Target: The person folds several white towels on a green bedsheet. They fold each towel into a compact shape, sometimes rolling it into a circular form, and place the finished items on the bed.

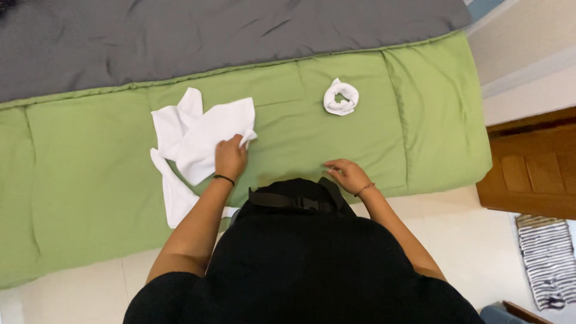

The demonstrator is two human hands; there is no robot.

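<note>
The left hand point(230, 157) pinches the right edge of a white cloth point(201, 141) lying crumpled on the left part of the green bed cover point(90, 174). The right hand point(348, 175) rests open and empty on the cover, near the body. The cloth looks light, soft and limp; corners and edges likely give the best hold. A rolled white cloth point(341, 98) lies farther right.

White cloths point(201, 141) crumpled, overlapping on green mattress; rolled white cloth point(341, 97) well apart, right.
</note>
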